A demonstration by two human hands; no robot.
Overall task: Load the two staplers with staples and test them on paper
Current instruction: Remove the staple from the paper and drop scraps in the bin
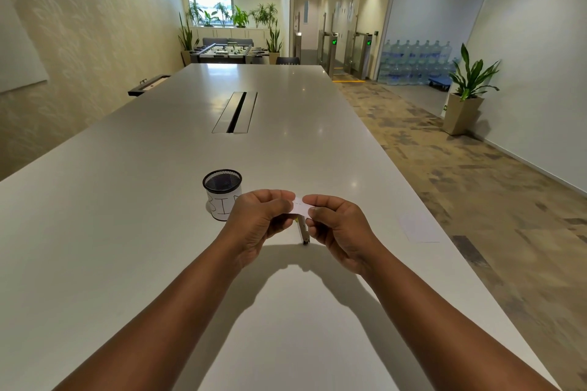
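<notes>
My left hand (259, 220) and my right hand (336, 225) are raised together above the white table (158, 232). Between their fingertips they pinch a small white slip of paper (299, 207). Under the slip a narrow metal piece with a yellowish top, probably a stapler (303, 230), points down toward the tabletop; my right hand's fingers curl beside it, and whether they hold it I cannot tell. Most of it is hidden by the hands. A second stapler is not visible.
A black mesh cup (222, 192) with a paper label reading "BIN" stands just left of my left hand. A white sheet of paper (419, 227) lies near the table's right edge. A cable slot (236, 112) sits mid-table. Carpeted floor lies to the right.
</notes>
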